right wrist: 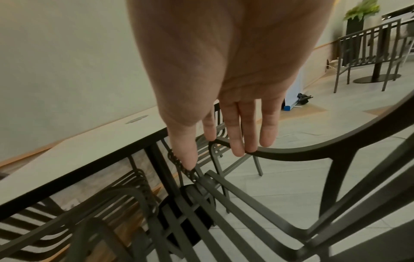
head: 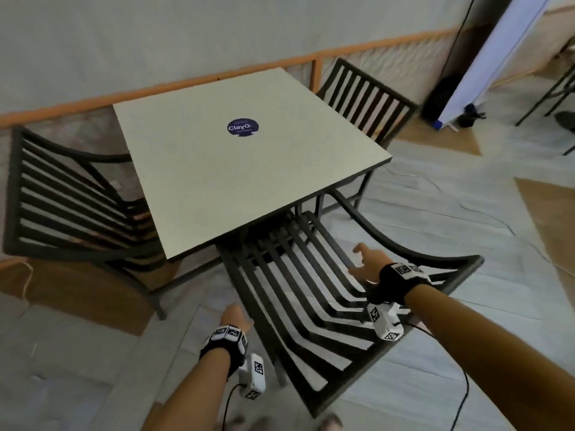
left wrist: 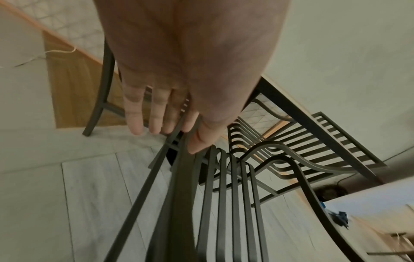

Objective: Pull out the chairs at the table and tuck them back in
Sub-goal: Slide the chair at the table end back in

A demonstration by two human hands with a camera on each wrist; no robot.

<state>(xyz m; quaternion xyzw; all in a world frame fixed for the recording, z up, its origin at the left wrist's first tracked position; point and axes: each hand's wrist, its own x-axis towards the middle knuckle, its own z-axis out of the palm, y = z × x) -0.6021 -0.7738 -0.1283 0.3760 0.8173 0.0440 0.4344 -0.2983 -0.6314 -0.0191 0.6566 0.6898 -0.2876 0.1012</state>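
1. Square pale table (head: 249, 163) stands beside a wall; a round dark sticker (head: 242, 128) sits on its top.
2. Near chair (head: 311, 293), dark slatted metal, is drawn partly out from the table's near edge; only the front of its seat lies under the tabletop. Its backrest is closest to the person.
3. Left chair (head: 71, 206) sits at the table's left side, its seat partly under the top. Far chair (head: 364, 101) sits at the right far side, pushed close in.
4. Right hand (head: 367, 262) hovers over the near chair's seat slats, close to the right armrest (right wrist: 313, 150). Fingers straight and loosely spread, holding nothing. The right wrist view shows fingertips (right wrist: 237, 148) lined up with the armrest; contact cannot be told.
5. Left hand (head: 235, 317) hangs just off the chair's left edge, above the floor (head: 93, 353). Fingers extended, relaxed, close together, gripping nothing.
6. Both wrists carry black straps with marker blocks; cables trail from them.
7. A second table set and a potted plant (right wrist: 363, 8) stand well apart, in the background of the right wrist view.
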